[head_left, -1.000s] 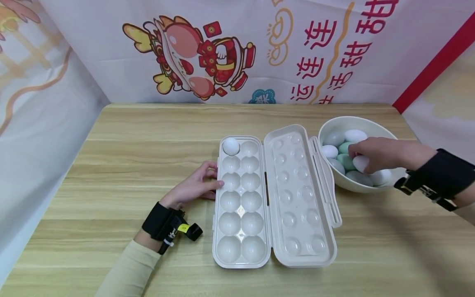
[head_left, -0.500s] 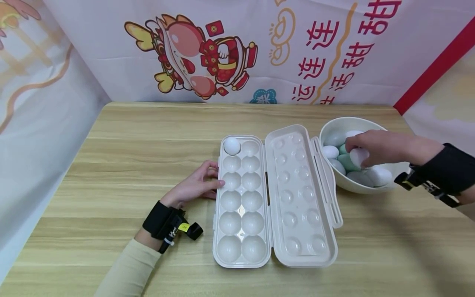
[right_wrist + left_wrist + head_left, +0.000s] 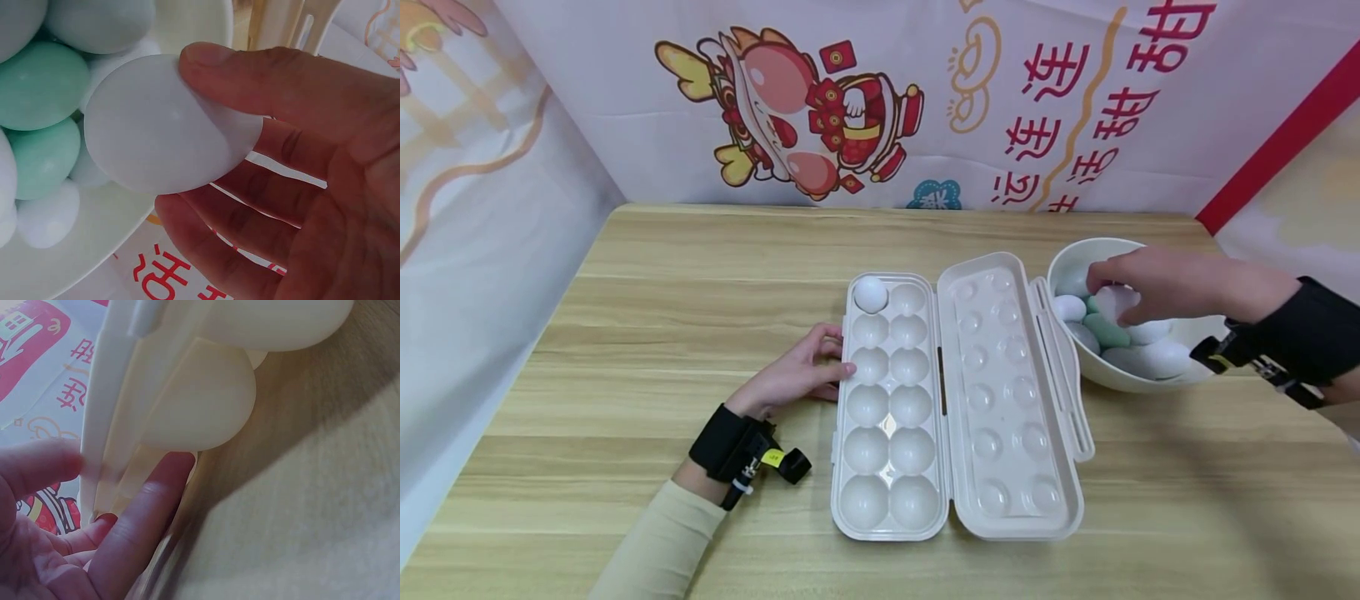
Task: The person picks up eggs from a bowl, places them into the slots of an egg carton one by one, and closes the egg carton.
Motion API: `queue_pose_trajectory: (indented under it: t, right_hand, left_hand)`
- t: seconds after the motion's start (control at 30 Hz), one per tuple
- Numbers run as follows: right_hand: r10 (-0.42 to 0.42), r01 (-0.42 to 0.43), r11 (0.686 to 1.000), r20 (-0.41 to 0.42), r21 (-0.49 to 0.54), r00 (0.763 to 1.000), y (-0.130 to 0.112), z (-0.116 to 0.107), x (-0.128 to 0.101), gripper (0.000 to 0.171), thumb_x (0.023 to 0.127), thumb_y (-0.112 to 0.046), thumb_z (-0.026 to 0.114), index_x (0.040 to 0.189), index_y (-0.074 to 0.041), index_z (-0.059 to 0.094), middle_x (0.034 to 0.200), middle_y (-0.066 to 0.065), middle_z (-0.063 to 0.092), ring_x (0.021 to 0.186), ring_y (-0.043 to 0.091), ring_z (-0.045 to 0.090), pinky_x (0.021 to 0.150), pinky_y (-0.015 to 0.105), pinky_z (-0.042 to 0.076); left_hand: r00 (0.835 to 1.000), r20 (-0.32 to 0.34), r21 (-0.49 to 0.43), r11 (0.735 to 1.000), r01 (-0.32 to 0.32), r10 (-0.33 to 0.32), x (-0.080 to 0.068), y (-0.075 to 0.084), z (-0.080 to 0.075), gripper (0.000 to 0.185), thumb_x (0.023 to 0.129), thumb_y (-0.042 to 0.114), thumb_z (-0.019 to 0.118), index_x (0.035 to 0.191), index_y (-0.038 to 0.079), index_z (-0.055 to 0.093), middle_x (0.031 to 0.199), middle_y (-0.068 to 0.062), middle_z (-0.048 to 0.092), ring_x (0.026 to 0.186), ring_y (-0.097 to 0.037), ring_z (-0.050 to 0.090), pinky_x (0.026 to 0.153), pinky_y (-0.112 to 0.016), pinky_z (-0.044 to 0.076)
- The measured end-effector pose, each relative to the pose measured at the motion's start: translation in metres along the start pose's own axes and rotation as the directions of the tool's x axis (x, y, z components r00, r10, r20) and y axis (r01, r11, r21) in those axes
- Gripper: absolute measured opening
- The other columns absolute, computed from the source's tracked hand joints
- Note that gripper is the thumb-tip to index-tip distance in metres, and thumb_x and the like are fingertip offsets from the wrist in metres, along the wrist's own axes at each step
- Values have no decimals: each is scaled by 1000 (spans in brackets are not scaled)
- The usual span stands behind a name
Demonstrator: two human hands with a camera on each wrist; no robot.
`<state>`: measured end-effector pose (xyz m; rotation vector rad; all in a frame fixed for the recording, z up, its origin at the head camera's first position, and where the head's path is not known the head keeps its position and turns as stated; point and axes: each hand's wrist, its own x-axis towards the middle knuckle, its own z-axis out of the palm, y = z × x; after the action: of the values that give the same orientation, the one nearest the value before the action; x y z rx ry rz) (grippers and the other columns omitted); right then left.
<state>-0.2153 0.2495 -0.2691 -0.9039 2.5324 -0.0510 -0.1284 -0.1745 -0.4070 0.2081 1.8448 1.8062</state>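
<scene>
A white plastic egg carton [image 3: 889,417] lies with its lid [image 3: 1000,400] folded back to the right. One white egg [image 3: 871,294] sits in its far left cup. My left hand [image 3: 797,373] grips the carton's left side, thumb on the rim and fingers below; in the left wrist view a finger [image 3: 140,525] reaches under the rounded cups [image 3: 200,394]. Over the bowl [image 3: 1208,329] at the right, my right hand [image 3: 1180,285] holds a white egg [image 3: 162,125] between thumb and fingers. White, grey and green eggs [image 3: 40,84] are heaped in the bowl below it.
The bowl stands close against the lid's handle [image 3: 1063,367]. All of it rests on a wooden table [image 3: 700,283]. A printed cloth [image 3: 880,100] hangs behind the table's far edge, with more cloth [image 3: 490,208] at the left side.
My right hand has lifted the white egg up off the other eggs in the bowl, moving slightly away from me. The left hand stays on the carton's side.
</scene>
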Motion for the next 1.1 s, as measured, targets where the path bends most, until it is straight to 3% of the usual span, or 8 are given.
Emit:
queue_pose_trajectory:
  t: [0.43, 1.1]
  right_hand:
    - [-30, 31, 999, -17, 29, 999, -16, -11, 11, 46, 71, -12, 86, 110, -12, 60, 101, 2, 61, 86, 21, 55, 78, 40, 57]
    - [-90, 88, 994, -29, -69, 996, -50, -44, 33, 46, 73, -16, 85, 112, -14, 60, 100, 3, 62, 85, 22, 57, 78, 41, 57]
  left_hand:
    - [1000, -1, 10, 1000, -11, 11, -1, -1, 1, 45, 96, 3, 55, 132, 0, 29, 121, -26, 47, 97, -30, 61, 78, -44, 58]
    - [1000, 5, 10, 1000, -17, 17, -1, -1, 1, 44, 96, 2, 55, 131, 0, 28, 121, -26, 48, 97, -30, 61, 78, -44, 58]
